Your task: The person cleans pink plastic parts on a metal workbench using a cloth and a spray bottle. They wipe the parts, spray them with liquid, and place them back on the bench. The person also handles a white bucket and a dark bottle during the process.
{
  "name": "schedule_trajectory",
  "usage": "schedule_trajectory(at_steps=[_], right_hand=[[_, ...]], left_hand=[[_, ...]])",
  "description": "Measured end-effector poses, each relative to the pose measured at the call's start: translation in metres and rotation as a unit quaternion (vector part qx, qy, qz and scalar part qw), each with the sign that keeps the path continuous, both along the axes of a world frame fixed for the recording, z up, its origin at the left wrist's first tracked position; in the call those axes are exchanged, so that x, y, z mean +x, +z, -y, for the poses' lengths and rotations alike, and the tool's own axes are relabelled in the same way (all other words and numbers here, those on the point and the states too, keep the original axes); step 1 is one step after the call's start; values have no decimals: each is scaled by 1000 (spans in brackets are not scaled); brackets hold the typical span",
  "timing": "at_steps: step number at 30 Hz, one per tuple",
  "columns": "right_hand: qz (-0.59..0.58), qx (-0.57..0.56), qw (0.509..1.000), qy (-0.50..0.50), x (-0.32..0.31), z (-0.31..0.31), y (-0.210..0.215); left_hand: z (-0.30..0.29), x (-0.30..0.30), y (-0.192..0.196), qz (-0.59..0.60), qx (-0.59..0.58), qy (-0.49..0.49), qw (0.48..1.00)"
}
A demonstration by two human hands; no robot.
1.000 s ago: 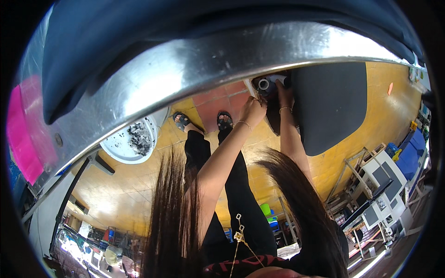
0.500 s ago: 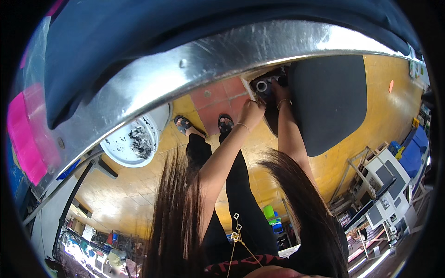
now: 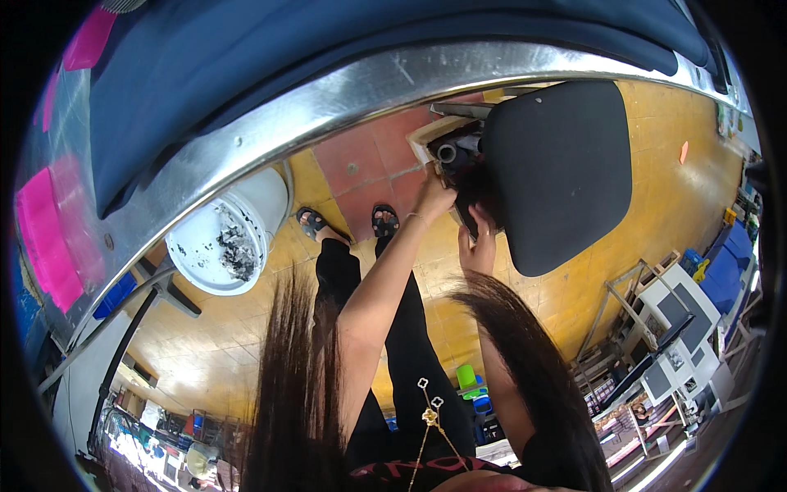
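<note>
Below the table edge [image 3: 328, 115], the open box [image 3: 441, 131] is hemmed in on its right by the black seat [image 3: 566, 180], with red floor [image 3: 357, 160] on its left. The left hand [image 3: 435, 194] curls at the box's left rim; its grip I cannot tell. The right hand [image 3: 479, 244], thumb and fingers spread, is at the near end.

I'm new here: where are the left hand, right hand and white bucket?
Left hand [image 3: 433, 197], head view: back of hand.
Right hand [image 3: 481, 243], head view: middle of hand.
White bucket [image 3: 194, 252], head view: bare inside.
</note>
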State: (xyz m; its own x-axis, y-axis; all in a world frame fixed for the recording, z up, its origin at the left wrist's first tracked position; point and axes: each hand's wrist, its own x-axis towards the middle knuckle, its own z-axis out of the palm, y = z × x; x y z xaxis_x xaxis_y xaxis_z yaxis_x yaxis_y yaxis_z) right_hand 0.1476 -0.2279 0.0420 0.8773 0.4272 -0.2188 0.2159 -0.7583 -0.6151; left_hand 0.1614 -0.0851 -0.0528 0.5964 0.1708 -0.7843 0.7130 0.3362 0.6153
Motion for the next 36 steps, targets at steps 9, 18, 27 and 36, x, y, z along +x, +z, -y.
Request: schedule_trajectory(at_steps=[9, 18, 27, 36], right_hand=[[-96, -55, 991, -74, -61, 49, 45], [-281, -16, 959, -26, -86, 52, 68], [-264, -66, 948, 167, -103, -39, 118], [-352, -141, 889, 257, -151, -130, 138]], left_hand=[[17, 57, 52, 68, -86, -26, 994], [31, 38, -3, 121, -28, -75, 989], [-90, -164, 106, 28, 234, 97, 967], [-229, -398, 90, -388, 357, 224, 820]])
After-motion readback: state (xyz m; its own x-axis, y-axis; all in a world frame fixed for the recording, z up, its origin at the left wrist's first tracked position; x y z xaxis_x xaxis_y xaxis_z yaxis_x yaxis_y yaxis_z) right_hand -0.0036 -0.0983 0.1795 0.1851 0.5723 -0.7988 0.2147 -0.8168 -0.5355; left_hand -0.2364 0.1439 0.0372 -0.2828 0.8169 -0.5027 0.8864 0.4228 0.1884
